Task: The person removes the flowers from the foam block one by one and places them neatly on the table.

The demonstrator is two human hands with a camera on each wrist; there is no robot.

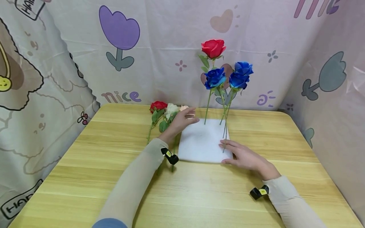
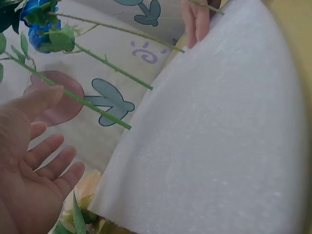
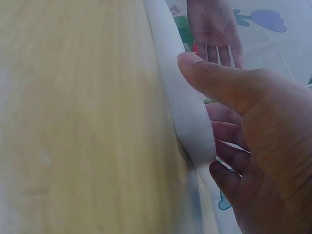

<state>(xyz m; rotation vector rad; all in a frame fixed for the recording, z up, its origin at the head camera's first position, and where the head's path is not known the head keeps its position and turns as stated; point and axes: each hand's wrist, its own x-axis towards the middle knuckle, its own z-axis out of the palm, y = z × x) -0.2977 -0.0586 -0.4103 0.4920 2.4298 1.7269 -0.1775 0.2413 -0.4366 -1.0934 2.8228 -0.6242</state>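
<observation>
A white foam slab [image 1: 199, 142] lies on the table, with a red rose [image 1: 213, 48] and three blue roses [image 1: 214, 78] standing in it on green stems. My right hand [image 1: 245, 155] holds the slab's front right corner, the thumb [image 3: 195, 66] along its front edge and the fingers past the corner. Near the back left corner, my left hand [image 1: 182, 121] is held with fingers spread and nothing in them. In the left wrist view its thumb overlaps a rose stem [image 2: 87, 103]. Left of the slab lie a red rose [image 1: 158, 106], a white rose [image 1: 171, 110] and a pale peach rose [image 1: 183, 108], partly hidden by the left hand.
The wooden table [image 1: 182, 196] ends at the back against a printed cloth [image 1: 168, 28], which also hangs at both sides. Stems of the lying roses reach under the left forearm [image 1: 139, 177]. The standing roses rise high over the slab's back and right side.
</observation>
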